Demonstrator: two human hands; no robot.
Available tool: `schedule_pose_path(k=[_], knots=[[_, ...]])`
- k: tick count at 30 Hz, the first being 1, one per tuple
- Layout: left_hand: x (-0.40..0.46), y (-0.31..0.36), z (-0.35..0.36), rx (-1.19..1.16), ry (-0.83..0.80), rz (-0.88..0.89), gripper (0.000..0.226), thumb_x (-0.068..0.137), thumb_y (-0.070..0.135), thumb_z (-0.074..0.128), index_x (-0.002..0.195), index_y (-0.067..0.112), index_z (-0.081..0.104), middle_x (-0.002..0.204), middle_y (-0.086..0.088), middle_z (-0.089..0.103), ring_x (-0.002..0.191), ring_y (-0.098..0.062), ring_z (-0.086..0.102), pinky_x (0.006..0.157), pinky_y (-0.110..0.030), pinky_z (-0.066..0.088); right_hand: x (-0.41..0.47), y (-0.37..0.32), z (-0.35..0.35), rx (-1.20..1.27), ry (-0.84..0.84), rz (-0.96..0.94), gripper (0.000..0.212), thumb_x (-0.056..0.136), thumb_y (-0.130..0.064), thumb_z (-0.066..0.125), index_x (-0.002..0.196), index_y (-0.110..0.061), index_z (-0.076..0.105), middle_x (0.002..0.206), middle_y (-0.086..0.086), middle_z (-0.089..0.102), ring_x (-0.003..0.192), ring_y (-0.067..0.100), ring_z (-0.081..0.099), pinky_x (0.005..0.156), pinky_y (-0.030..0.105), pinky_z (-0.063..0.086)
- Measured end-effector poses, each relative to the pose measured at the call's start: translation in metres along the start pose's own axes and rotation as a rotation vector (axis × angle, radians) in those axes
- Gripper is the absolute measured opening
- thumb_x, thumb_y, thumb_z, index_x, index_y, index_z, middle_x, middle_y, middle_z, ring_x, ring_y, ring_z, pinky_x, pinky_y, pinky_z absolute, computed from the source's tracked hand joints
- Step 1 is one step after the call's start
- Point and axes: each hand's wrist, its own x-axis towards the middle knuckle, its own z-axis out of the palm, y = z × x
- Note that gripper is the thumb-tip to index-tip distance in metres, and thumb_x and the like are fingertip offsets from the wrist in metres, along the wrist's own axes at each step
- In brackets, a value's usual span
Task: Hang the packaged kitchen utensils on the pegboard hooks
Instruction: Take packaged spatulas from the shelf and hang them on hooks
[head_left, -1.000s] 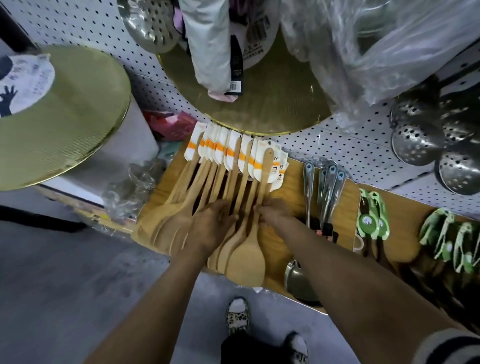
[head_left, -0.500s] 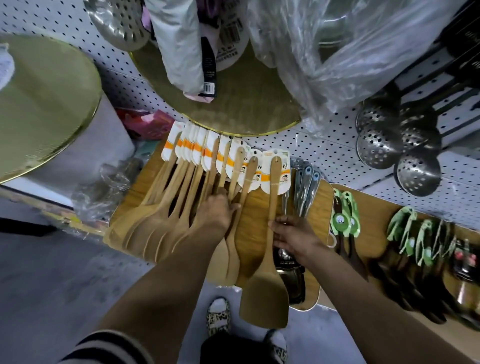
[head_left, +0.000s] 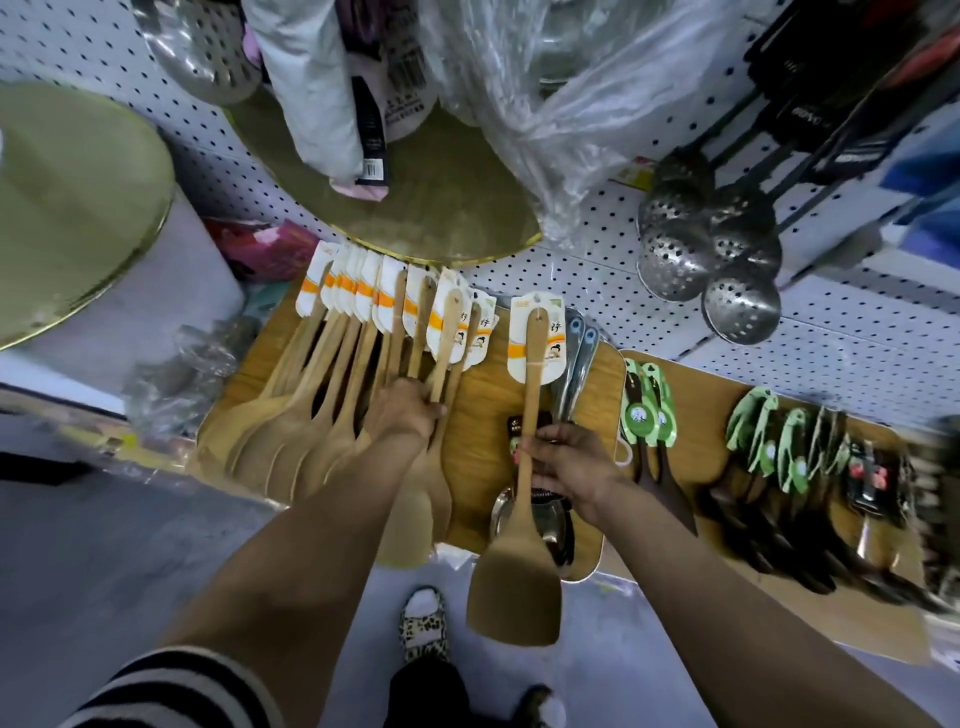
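right hand grips wooden spatula | left hand on hanging spatulas

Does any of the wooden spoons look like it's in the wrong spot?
Yes. One wooden spatula sits apart from the bunch of wooden spatulas, pinched in the right hand over the metal utensils. The left hand holds the bunch.

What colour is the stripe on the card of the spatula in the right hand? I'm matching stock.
Orange, across the white card of the spatula; head view.
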Motion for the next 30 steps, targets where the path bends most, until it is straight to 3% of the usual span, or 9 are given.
schedule_pose_path(k=[4, 7, 9, 12, 16, 18, 21, 25, 30], knots=[[-0.035, -0.001, 0.004, -0.038, -0.049, 0.039, 0.031, 0.085, 0.043, 0.07, 0.104, 0.019, 0.069, 0.116, -0.002, 0.065, 0.111, -0.024, 0.059, 0.09, -0.032, 0.044, -0.029, 0.004, -0.02, 0.044, 0.006, -0.031, 0.011, 0.089, -0.003, 0.07, 0.091, -0.009, 0.062, 0.096, 0.015, 0.074, 0.086, 0.027, 0.071, 0.073, 0.037, 0.061], [-0.077, 0.011, 0.018, -0.202, -0.084, 0.094, 0.024, 0.084, 0.035, 0.073, 0.098, 0.016, 0.068, 0.107, 0.003, 0.065, 0.095, -0.012, 0.057, 0.074, -0.023, 0.038, -0.055, 0.014, -0.049, 0.054, 0.019, -0.062, 0.01, 0.09, -0.003, 0.069, 0.09, -0.01, 0.062, 0.091, 0.013, 0.072, 0.082, 0.025, 0.069, 0.074, 0.038, 0.061], [-0.108, 0.022, 0.036, -0.34, -0.103, 0.143, 0.017, 0.082, 0.026, 0.077, 0.085, 0.015, 0.065, 0.091, -0.002, 0.064, 0.083, -0.015, 0.057, 0.065, -0.025, 0.042, -0.074, 0.026, -0.076, 0.07, 0.036, -0.078, 0.017, 0.091, -0.004, 0.068, 0.083, -0.013, 0.057, 0.083, 0.008, 0.069, 0.076, 0.022, 0.067, 0.072, 0.038, 0.059], [-0.161, 0.046, 0.065, -0.385, -0.11, 0.241, 0.024, 0.077, 0.02, 0.081, 0.07, 0.014, 0.06, 0.072, 0.001, 0.058, 0.072, -0.014, 0.054, 0.067, -0.03, 0.041, -0.108, 0.049, -0.128, 0.111, 0.066, -0.099, 0.023, 0.092, -0.001, 0.065, 0.077, -0.015, 0.053, 0.074, 0.007, 0.067, 0.067, 0.02, 0.065, 0.075, 0.044, 0.056], [-0.251, 0.101, 0.112, -0.487, -0.198, 0.328, 0.027, 0.078, 0.006, 0.078, 0.068, 0.014, 0.054, 0.066, 0.002, 0.055, 0.063, -0.01, 0.055, 0.061, -0.026, 0.047, -0.177, 0.086, -0.222, 0.139, 0.156, -0.186, 0.021, 0.092, 0.005, 0.061, 0.078, -0.009, 0.053, 0.067, 0.01, 0.06, 0.056, 0.019, 0.061, 0.053, 0.032, 0.055], [-0.289, 0.132, 0.136, -0.5, -0.23, 0.37, 0.028, 0.08, 0.006, 0.076, 0.067, 0.016, 0.054, 0.064, 0.003, 0.056, 0.061, -0.009, 0.055, 0.057, -0.023, 0.047, -0.208, 0.103, -0.269, 0.163, 0.198, -0.227, 0.019, 0.092, 0.007, 0.06, 0.084, -0.009, 0.054, 0.074, 0.011, 0.061, 0.065, 0.021, 0.064, 0.053, 0.032, 0.055], [-0.348, 0.188, 0.173, -0.498, -0.285, 0.447, 0.027, 0.08, 0.011, 0.077, 0.067, 0.019, 0.056, 0.065, 0.003, 0.065, 0.067, -0.017, 0.059, 0.07, -0.039, 0.055, -0.255, 0.13, -0.345, 0.214, 0.268, -0.308, 0.02, 0.09, 0.005, 0.063, 0.096, -0.013, 0.063, 0.09, 0.01, 0.067, 0.079, 0.024, 0.066, 0.061, 0.034, 0.056], [-0.425, 0.265, 0.223, -0.517, -0.425, 0.56, 0.018, 0.084, 0.008, 0.073, 0.079, 0.012, 0.056, 0.09, -0.016, 0.069, 0.073, -0.02, 0.065, 0.069, -0.037, 0.056, -0.307, 0.158, -0.439, 0.336, 0.39, -0.39, 0.021, 0.092, 0.003, 0.062, 0.098, -0.017, 0.065, 0.089, 0.008, 0.066, 0.08, 0.023, 0.066, 0.056, 0.028, 0.056], [-0.496, 0.358, 0.282, -0.489, -0.546, 0.704, 0.023, 0.085, 0.008, 0.073, 0.074, 0.016, 0.054, 0.087, -0.009, 0.068, 0.074, -0.019, 0.065, 0.075, -0.041, 0.057, -0.349, 0.185, -0.552, 0.46, 0.589, -0.466, 0.007, 0.097, -0.011, 0.06, 0.09, -0.012, 0.06, 0.08, 0.01, 0.062, 0.061, 0.018, 0.063, 0.046, 0.025, 0.049]])
